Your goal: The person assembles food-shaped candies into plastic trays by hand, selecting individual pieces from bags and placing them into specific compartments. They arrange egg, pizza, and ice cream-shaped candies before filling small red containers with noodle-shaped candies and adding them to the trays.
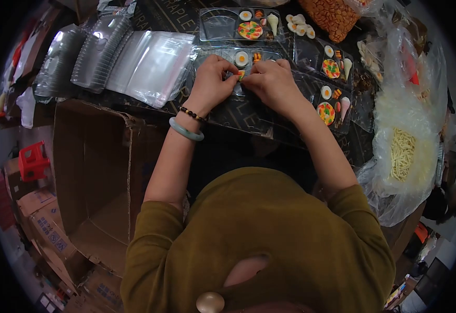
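Two hands, our left hand [212, 82] and our right hand [274, 84], are meeting fingertip to fingertip and pinching a small coloured piece [241, 74] between them, above the near part of the clear tray [224, 51]. We are judging the piece light, perhaps rubbery and easy to lose, so we are favouring a gentle hold on its edges and sparing the thin, probably bendy tray under our hands.
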